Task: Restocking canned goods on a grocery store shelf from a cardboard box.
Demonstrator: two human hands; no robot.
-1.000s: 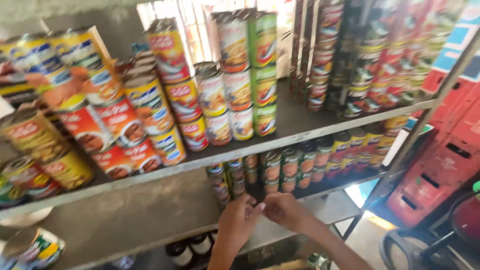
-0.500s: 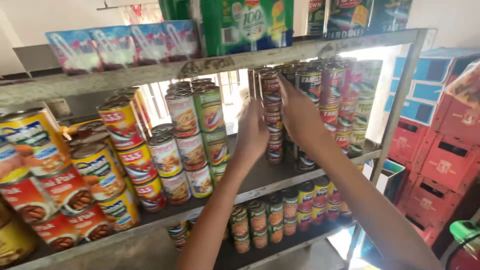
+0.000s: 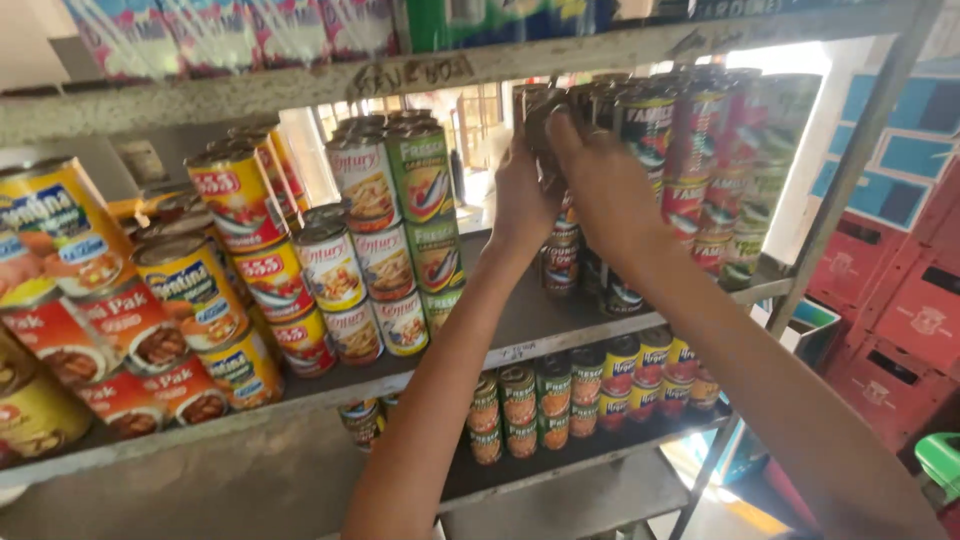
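Both my arms reach up to a stack of dark tins on the middle shelf (image 3: 520, 350) of a metal rack. My left hand (image 3: 522, 200) and my right hand (image 3: 600, 190) close together around a dark can (image 3: 545, 120) at the top of that stack, just under the upper shelf board. More dark tins (image 3: 560, 265) of the same stack show below my hands. Left of my hands stand stacked green and white fish cans (image 3: 420, 180). Right of them rise stacks of red and green cans (image 3: 700, 170).
Yellow and red cans (image 3: 190, 290) lie tilted at the left of the same shelf. Small cans (image 3: 585, 385) stand in rows on the lower shelf. Packets line the upper shelf (image 3: 300, 85). Red crates (image 3: 890, 300) are stacked at the right, beyond the rack's upright (image 3: 850, 170).
My hands rose from the lower shelf's small cans to the middle shelf, then climbed to the top of the dark stack. The view tilted upward with them.
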